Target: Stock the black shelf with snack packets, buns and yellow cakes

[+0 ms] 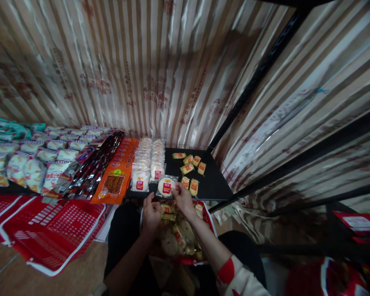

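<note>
No wording could be read with certainty; the print was too small and blurred. The clear packet [164, 188] nearest the front carried a red label with pale characters, as did the round white packets [141, 175]. The orange bag [127, 159] bore a yellow badge, and a white bag [56, 176] bore red characters.

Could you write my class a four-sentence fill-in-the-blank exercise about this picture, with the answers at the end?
1. The person's ____ hand has its fingers on a single round white pack.
2. The orange packet lies to the ____ of the rows of white packs.
3. The shelf under the small yellow packs is ____ in colour.
4. The filled basket between the person's knees has walls coloured ____.

Missing words: right; left; black; red.
</note>
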